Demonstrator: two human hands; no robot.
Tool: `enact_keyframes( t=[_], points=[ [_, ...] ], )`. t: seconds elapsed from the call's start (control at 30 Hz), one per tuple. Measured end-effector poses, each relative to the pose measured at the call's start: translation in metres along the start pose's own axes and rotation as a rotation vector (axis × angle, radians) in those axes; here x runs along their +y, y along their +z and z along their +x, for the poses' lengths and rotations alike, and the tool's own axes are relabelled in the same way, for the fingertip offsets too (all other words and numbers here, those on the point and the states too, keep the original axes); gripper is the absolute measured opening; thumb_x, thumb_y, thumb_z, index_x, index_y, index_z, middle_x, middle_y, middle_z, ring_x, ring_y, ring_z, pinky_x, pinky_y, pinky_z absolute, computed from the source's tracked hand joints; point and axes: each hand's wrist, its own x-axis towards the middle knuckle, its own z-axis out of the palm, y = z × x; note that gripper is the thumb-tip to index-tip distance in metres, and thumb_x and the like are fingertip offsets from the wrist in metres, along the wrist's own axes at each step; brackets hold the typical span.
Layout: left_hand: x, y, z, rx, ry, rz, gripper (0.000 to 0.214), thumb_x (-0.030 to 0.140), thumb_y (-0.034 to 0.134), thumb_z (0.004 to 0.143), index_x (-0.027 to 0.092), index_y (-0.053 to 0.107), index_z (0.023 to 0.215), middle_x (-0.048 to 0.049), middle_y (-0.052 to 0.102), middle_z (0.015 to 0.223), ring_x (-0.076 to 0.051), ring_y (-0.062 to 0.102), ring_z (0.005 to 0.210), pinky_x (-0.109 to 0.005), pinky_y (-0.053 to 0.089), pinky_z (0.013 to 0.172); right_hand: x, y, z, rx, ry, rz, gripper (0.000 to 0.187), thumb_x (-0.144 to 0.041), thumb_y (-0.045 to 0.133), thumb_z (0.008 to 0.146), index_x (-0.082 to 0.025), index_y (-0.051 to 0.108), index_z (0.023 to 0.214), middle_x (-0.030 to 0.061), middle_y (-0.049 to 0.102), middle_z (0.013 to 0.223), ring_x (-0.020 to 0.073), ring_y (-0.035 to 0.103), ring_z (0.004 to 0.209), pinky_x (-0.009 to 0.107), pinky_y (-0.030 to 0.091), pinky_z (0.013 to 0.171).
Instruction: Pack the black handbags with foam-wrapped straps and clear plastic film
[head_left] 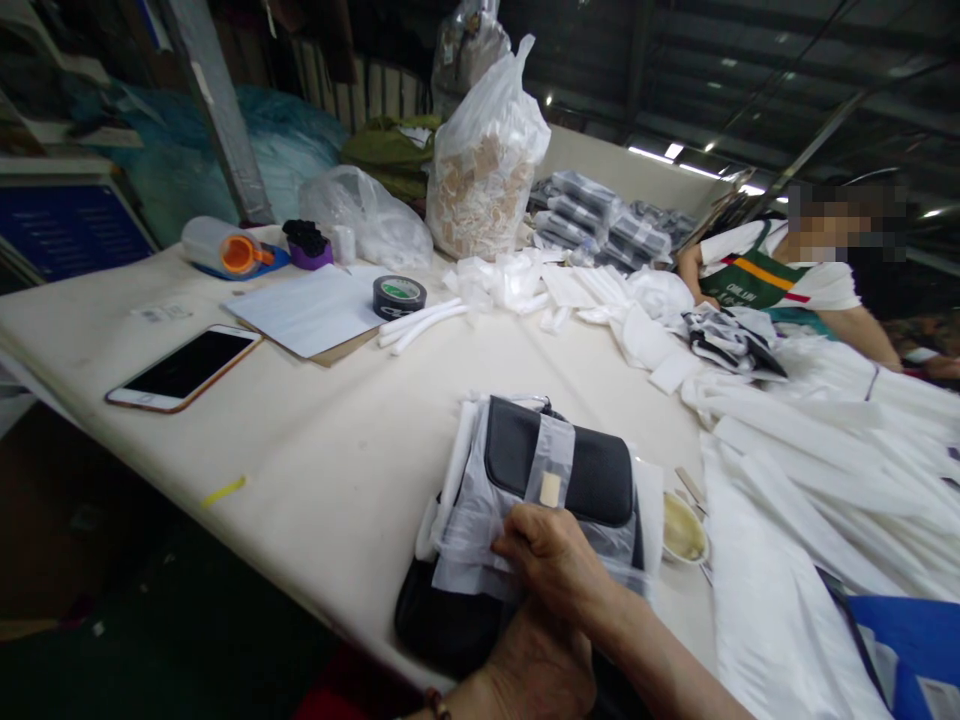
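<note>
A black handbag [600, 470] with a flap lies on the table before me. A translucent band [553, 445] wraps over its flap, with a small beige piece on it. Thin white wrapping sheet [469, 560] covers the bag's lower front. My right hand [555, 560] is closed at the lower edge of the flap, its fingers pinching the wrapping sheet. Below it, my left hand [536, 660] is curled over the near part of the bag, partly covered by my right wrist; what its fingers hold is hidden. White padding rolls [454, 470] stick out along the bag's left side.
On the table [322, 450] lie a phone [187, 365], paper sheets [307, 310], a tape roll [399, 296] and a tipped bottle [225, 250]. A small bowl [684, 530] and heaped white sheets [795, 520] lie right. A co-worker [772, 265] sits opposite.
</note>
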Motion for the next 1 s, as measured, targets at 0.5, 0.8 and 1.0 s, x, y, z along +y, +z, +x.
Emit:
enact_keyframes(
  t=[0.5, 0.8, 1.0],
  points=[
    [-0.017, -0.052, -0.007, 0.233, 0.059, 0.112, 0.030, 0.019, 0.055, 0.074, 0.004, 0.063, 0.099, -0.0163, 0.063, 0.104, -0.029, 0.053, 0.103, -0.039, 0.047, 0.083, -0.008, 0.000, 0.008, -0.025, 0.158, 0.090, 0.021, -0.010, 0.064, 0.068, -0.018, 0.048, 0.057, -0.0085, 0.045, 0.045, 0.0074, 0.045, 0.044, 0.018, 0.029, 0.045],
    [-0.038, -0.078, -0.027, 0.383, 0.050, 0.181, 0.039, 0.027, 0.039, 0.089, 0.005, 0.054, 0.118, -0.0135, 0.054, 0.123, -0.028, 0.047, 0.115, -0.041, 0.027, 0.105, -0.008, -0.002, 0.010, -0.024, 0.152, -0.004, 0.020, -0.012, 0.069, 0.066, -0.018, 0.052, 0.057, -0.0054, 0.052, 0.054, 0.0101, 0.050, 0.058, 0.019, 0.032, 0.052],
    [-0.034, -0.086, -0.017, 0.201, 0.001, 0.238, 0.042, 0.035, 0.044, 0.088, 0.005, 0.054, 0.116, -0.0144, 0.054, 0.122, -0.028, 0.043, 0.117, -0.039, 0.030, 0.098, -0.013, -0.005, 0.012, -0.054, 0.158, -0.119, 0.014, -0.015, 0.070, 0.068, -0.017, 0.058, 0.061, -0.0041, 0.054, 0.056, 0.0109, 0.049, 0.058, 0.020, 0.032, 0.053]
  ],
)
